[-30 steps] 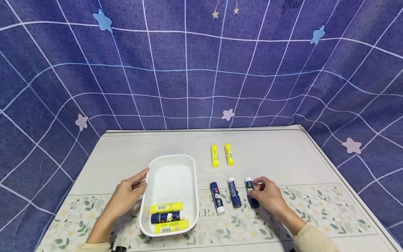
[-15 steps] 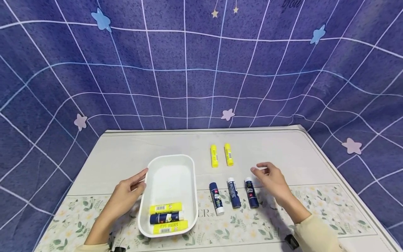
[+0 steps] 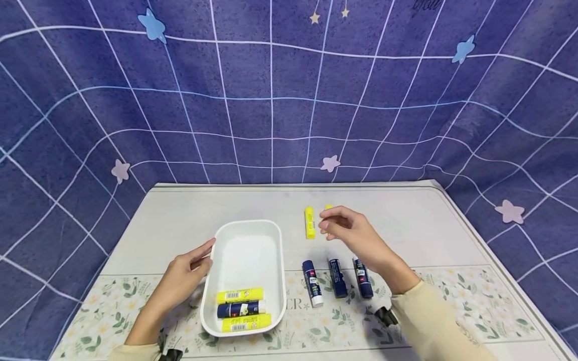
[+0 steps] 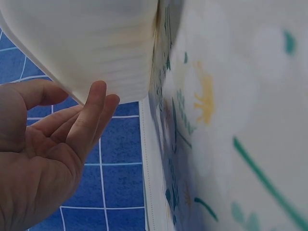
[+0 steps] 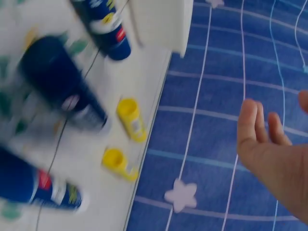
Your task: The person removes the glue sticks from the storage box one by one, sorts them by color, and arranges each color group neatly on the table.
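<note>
A white tray [image 3: 247,250] holds a yellow glue stick [image 3: 240,295], a dark blue glue stick [image 3: 241,309] and another yellow glue stick [image 3: 246,323]. My left hand [image 3: 182,278] touches the tray's left rim with relaxed fingers, all outside it. In the air above the far row hovers my right hand [image 3: 356,235], fingers loosely bent, holding nothing. It partly covers one yellow glue stick [image 5: 120,163]; beside that lies its twin [image 3: 309,223]. Nearer lie three blue glue sticks, the left [image 3: 312,283], the middle [image 3: 337,278] and the right [image 3: 363,278].
The pale table [image 3: 180,210] carries a floral strip [image 3: 474,301] along its near part. Behind and at both sides hangs a blue curtain [image 3: 244,115] with a white grid and stars.
My right hand let go of the right blue glue stick, rose, and moved left and away to the yellow ones. The left hand stays at the tray's rim.
</note>
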Available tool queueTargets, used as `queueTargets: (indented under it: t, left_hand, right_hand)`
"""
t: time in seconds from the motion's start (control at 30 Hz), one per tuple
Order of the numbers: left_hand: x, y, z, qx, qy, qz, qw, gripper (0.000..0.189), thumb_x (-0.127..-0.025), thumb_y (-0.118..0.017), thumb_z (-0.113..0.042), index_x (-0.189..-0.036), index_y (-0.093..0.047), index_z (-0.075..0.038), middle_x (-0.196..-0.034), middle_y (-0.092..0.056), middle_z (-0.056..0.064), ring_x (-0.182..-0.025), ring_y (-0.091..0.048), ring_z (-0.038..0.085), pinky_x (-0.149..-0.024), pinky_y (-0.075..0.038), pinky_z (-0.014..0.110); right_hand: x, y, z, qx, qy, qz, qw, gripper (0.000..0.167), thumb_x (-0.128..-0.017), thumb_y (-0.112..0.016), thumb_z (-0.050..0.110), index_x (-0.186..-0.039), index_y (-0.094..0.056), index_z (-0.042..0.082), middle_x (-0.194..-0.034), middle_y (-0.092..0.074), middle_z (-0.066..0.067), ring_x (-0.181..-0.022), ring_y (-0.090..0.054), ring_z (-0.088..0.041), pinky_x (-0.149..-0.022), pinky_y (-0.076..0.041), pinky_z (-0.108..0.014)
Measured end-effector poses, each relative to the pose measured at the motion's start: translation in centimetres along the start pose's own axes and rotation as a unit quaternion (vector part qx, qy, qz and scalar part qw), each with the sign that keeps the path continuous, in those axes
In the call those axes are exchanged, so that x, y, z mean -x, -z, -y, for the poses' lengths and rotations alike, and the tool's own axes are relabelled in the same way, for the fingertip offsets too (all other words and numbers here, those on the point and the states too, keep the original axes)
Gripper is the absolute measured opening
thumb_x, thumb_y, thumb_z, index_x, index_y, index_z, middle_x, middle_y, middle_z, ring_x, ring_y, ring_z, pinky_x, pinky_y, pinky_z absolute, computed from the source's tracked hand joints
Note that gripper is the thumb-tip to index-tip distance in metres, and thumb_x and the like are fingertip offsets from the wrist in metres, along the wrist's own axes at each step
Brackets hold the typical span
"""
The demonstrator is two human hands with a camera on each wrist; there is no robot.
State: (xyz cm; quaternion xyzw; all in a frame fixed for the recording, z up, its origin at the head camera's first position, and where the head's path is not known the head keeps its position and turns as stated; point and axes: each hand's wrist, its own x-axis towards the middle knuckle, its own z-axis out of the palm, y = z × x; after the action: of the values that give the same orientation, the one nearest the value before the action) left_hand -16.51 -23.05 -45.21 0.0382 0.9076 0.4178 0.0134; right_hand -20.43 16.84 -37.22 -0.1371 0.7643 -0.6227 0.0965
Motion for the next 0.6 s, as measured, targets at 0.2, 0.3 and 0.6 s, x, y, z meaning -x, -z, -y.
queueTargets:
  t: [0.2, 0.3, 0.6]
  left_hand:
    - [-0.2, -0.1, -0.1, -0.006, -0.006, -0.002, 1.0000, 0.053, -0.108, -0.054, -0.027, -0.158, -0.043, -0.018, -0.149, -0.058, 0.018, -0.127, -0.065, 0.039, -0.095, -0.061, 0.044]
    - [-0.2, -0.1, -0.1, -0.004, -0.007, -0.001, 1.0000, 0.052, -0.108, -0.054, -0.026, -0.158, -0.043, -0.017, -0.150, -0.058, 0.018, -0.127, -0.065, 0.040, -0.095, -0.061, 0.043]
    - [-0.2, -0.1, 0.1, -0.002, -0.004, 0.000, 1.0000, 0.053, -0.108, -0.054, -0.029, -0.159, -0.043, -0.018, -0.150, -0.058, 0.018, -0.127, -0.065, 0.040, -0.090, -0.062, 0.037]
  right_hand:
    - [-1.4, -3.3, 0.9, 0.006, 0.023, 0.092, 0.9955, 0.041, -0.094, -0.072, 0.010, -0.133, -0.061, 0.002, -0.127, -0.065, -0.024, -0.109, -0.066, -0.019, -0.096, -0.058, -0.026]
    - [-2.3, -4.9, 0.8, 0.007, 0.032, 0.136, 0.9902, 0.043, -0.093, -0.074, 0.008, -0.134, -0.061, 0.004, -0.130, -0.064, -0.026, -0.113, -0.065, -0.027, -0.095, -0.058, -0.025]
    - [-3.8, -8.8, -0.8, -0.006, 0.022, 0.222, 0.9749, 0.050, -0.088, -0.078, 0.000, -0.135, -0.061, 0.001, -0.129, -0.064, -0.025, -0.124, -0.061, -0.041, -0.103, -0.056, -0.028]
